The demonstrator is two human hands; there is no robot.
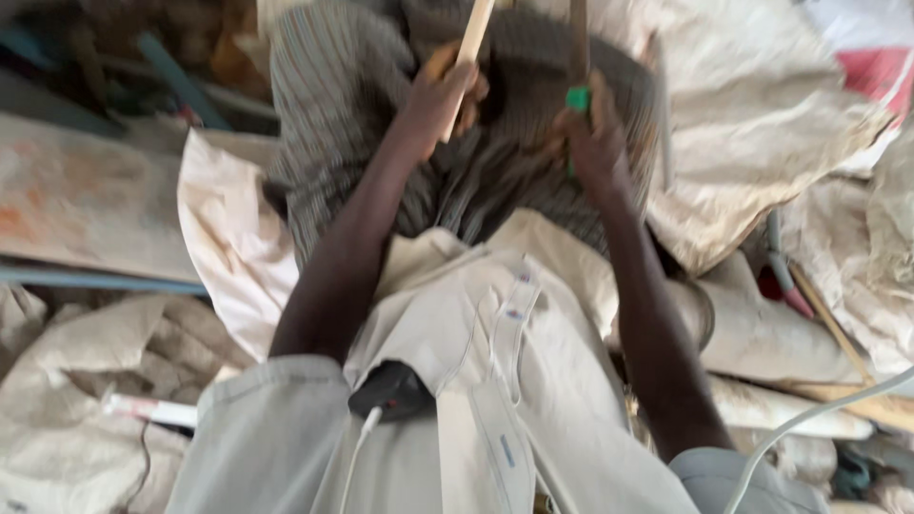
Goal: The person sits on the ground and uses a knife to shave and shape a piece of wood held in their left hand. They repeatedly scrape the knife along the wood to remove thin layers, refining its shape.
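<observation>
My left hand [443, 95] is closed around a pale wooden stick [470, 43] that rises out of the top of the view. My right hand [592, 133] grips a tool with a green handle [578, 99] and a dark shaft going up. Both hands hover over my lap, which is covered by striped grey trousers [343, 86]. My beige shirt [495, 381] fills the lower middle, with a small black device [392, 390] and a white cable clipped on it. The picture is blurred by motion.
Crumpled whitish sacks [762, 105] lie to the right and lower left. A worn board [86, 195] lies flat at the left. Wooden sticks and a red-tipped tool [795, 295] rest at the right. A white cable [819, 414] crosses the lower right corner.
</observation>
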